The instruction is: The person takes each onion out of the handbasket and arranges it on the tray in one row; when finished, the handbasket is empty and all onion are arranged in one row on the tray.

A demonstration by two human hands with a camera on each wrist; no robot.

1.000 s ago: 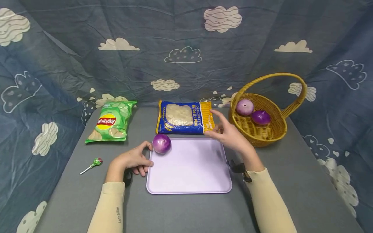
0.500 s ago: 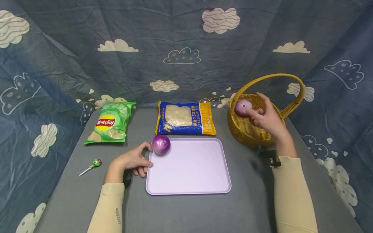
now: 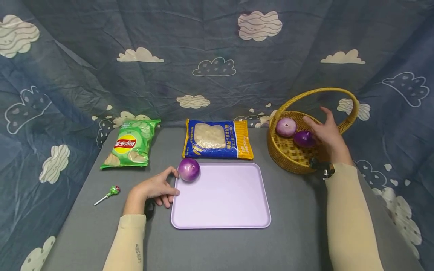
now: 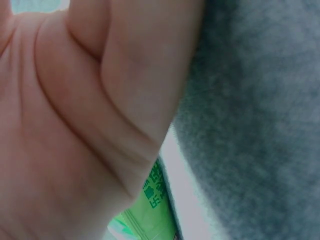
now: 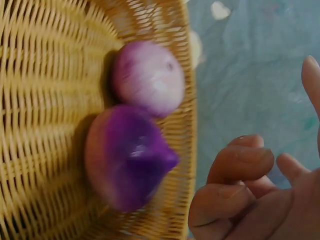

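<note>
My left hand point(image 3: 154, 188) lies at the left edge of a pale purple tray point(image 3: 223, 199), thumb tip and index fingertip at its rim. A purple onion point(image 3: 189, 169) sits in the tray's far left corner, beside that index finger. My right hand point(image 3: 329, 133) is over the right side of a wicker basket point(image 3: 288, 158), thumb and index finger spread, holding nothing. Inside the basket lie a paler onion point(image 3: 286, 127) and a dark purple onion point(image 3: 304, 139), the darker one nearer this hand. The right wrist view shows the dark onion point(image 5: 127, 157) with its pointed tip, apart from the fingers.
Behind the tray lies a blue and yellow pasta bag point(image 3: 217, 139). A green chip bag point(image 3: 130, 143) is at the back left, with a lollipop point(image 3: 107, 194) in front of it. The basket's tall handle point(image 3: 317, 90) arches over it. A patterned cloth point(image 3: 210, 37) hangs behind the table.
My right hand has moved right from beside the pasta bag, across the basket's inside to its right side. Both basket onions remain inside. My left hand stays at the tray.
</note>
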